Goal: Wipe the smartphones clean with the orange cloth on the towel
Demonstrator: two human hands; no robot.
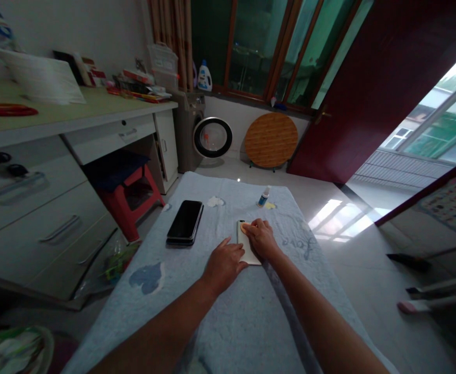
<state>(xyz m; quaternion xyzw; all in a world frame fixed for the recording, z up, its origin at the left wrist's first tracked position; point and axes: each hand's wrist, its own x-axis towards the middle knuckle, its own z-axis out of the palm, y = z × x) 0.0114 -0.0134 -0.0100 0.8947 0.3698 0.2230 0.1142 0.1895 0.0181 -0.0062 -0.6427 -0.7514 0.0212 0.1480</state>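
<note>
At the frame's centre, a pale phone (247, 246) lay on the blue towel (231, 311). The left hand (223, 265) pressed flat on its lower edge; the right hand (262, 239) pinched a yellowish pad (245, 227) against its top.

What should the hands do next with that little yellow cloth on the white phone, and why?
Probably slide the yellow cloth down the white phone toward its near end. The right hand presses the cloth at the phone's far end only, so the rest looks unwiped, and the left hand rests at the phone's near left edge, seemingly steadying it on the blue towel.
</note>
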